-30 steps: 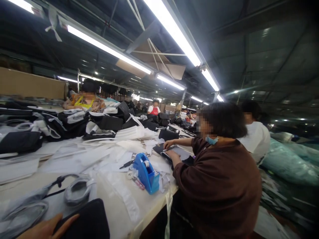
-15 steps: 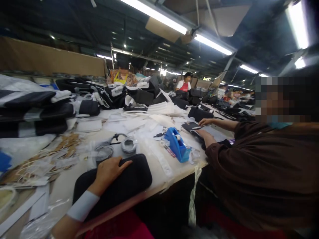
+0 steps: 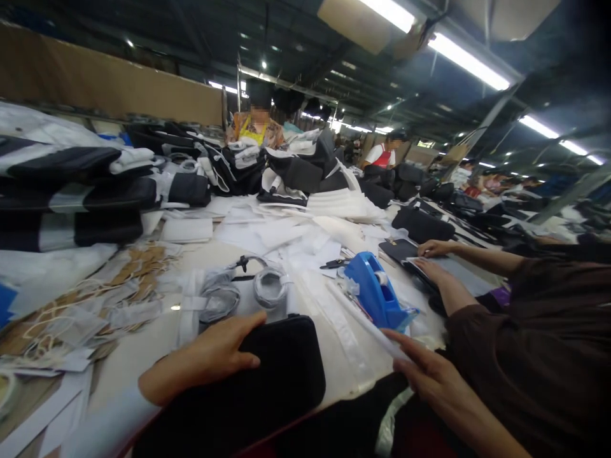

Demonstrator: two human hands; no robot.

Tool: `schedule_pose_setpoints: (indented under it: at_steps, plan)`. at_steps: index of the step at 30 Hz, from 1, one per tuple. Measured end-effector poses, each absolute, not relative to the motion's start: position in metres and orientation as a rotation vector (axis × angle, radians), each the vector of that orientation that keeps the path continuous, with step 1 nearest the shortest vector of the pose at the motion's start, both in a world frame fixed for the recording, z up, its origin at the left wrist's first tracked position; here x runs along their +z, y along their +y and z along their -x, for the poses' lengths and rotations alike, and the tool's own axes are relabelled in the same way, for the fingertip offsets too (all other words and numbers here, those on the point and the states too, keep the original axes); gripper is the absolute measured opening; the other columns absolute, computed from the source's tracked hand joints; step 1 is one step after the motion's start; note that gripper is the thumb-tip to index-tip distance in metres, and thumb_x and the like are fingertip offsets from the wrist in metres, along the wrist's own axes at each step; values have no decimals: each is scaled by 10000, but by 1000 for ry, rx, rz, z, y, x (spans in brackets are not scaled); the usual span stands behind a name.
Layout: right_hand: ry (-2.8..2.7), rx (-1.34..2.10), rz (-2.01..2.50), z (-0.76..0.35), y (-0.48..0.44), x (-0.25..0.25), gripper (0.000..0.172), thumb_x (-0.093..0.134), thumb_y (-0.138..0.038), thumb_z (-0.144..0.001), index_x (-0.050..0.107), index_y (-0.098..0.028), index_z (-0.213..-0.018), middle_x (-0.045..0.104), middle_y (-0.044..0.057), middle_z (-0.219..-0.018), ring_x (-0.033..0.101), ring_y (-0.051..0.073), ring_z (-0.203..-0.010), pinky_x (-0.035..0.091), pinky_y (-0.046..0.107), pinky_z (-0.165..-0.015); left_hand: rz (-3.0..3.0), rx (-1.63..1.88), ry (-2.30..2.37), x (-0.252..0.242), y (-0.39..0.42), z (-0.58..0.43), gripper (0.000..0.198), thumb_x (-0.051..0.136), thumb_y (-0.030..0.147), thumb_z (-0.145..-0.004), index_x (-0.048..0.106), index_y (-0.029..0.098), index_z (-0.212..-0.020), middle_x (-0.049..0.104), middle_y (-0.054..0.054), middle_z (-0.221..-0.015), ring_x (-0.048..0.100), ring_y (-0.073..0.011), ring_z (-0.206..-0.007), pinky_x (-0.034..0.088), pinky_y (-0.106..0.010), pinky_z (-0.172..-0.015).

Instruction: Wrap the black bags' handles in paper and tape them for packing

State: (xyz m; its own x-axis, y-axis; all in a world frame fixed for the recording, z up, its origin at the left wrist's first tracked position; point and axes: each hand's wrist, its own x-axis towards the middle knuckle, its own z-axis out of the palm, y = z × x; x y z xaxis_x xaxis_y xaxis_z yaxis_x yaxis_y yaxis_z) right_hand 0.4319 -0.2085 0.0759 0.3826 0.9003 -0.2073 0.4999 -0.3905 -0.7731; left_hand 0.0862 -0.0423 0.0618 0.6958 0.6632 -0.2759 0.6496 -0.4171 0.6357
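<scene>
The left hand (image 3: 210, 359) lies palm down on a black case (image 3: 267, 388) at the near edge of the table (image 3: 143, 346). Its fingers (image 3: 238, 323) are stretched out flat and close together along the case's far rim, and the thumb is held apart from them, pressing on the lid. The case itself sits flat under the palm, with most of it lying beside and below the thumb. Just past those fingertips are coiled cables (image 3: 270, 286) in clear wrappers, close to the case's far rim. Off to the other side, the right hand (image 3: 424, 375) reaches in with long, straight fingers (image 3: 398, 337) held side by side, their tips at the near end of a white strip (image 3: 356, 318) that runs away across the tabletop. I cannot tell whether the strip is pinched or only touched. Just beyond those fingertips stands a blue tape dispenser (image 3: 375, 292), right beside the strip. A co-worker (image 3: 534, 343) in a brown sleeve sits beside the right hand, both of their hands resting on a dark flat piece farther along the table.
</scene>
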Motion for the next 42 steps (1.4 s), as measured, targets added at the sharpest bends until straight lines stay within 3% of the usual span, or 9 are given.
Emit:
schedule_pose_setpoints:
  at_steps: [5,15,20,24,26,29,32,36,42]
  plan:
    - [-1288,1025,2141,-436,-172,68,545,600,-437,-695,703,-193,-1171,618,42,-765,490,173,-663,379,262,-597,-2120,-51,1136,65,-51,-90,644,606,274,-762,465,236,-1390,519,-85,-1398,466,-289,-1296,329,-454,-1125]
    - [-1214,1304,2189,-456,-141,58,546,606,-374,-670,692,-165,-1168,499,-6,-612,370,115,-556,270,230,-521,-2116,-144,1180,84,-54,-101,471,583,162,-773,575,303,-1222,554,-68,-1281,537,-286,-1175,424,-510,-1023]
    - [-1305,1416,2060,-445,-122,51,539,596,-408,-704,684,-148,-1167,614,35,-749,423,117,-554,311,240,-520,-2114,-159,1195,81,-53,-103,480,594,156,-764,575,315,-1216,462,-76,-1397,482,-296,-1256,389,-526,-1063]
    - [-1662,1347,1844,-417,-97,58,377,572,-309,-783,694,-203,-1124,671,56,-1081,578,190,-862,425,297,-771,-2139,-152,1219,80,-53,-102,533,608,146,-742,559,323,-1242,232,-66,-1558,277,-318,-1412,296,-541,-1128]
    - [-1836,1264,1760,-397,-83,59,306,567,-229,-789,683,-210,-1072,673,40,-1070,579,200,-964,407,307,-860,-2161,-137,1233,80,-54,-102,521,618,151,-736,568,317,-1226,193,-55,-1572,210,-323,-1435,279,-536,-1136]
    - [-1952,1167,1695,-371,-66,55,258,555,-116,-734,601,-197,-974,656,9,-907,588,168,-853,419,269,-769,-2204,-116,1210,82,-56,-104,451,621,155,-740,586,301,-1165,351,-48,-1485,318,-316,-1364,345,-511,-1085]
    - [-2037,1189,1567,-366,-63,52,352,514,-63,-716,531,-212,-1035,639,-6,-911,587,151,-837,425,256,-758,-2212,-154,1186,87,-58,-106,382,603,159,-767,583,275,-1131,562,-44,-1229,474,-299,-1182,415,-491,-977]
    - [-2133,1191,1712,-396,-80,58,475,527,-84,-709,518,-216,-1164,644,19,-970,586,186,-899,423,313,-836,-2205,-134,1206,91,-62,-106,347,604,162,-777,579,263,-1108,590,-37,-1138,495,-288,-1121,422,-456,-918]
    - [-1946,1277,1703,-414,-90,51,226,534,-332,-861,629,-196,-1014,645,66,-1039,573,244,-1005,429,351,-868,-2277,-58,1198,86,-69,-103,312,607,167,-771,565,254,-1067,553,-42,-1154,483,-270,-1097,421,-431,-878]
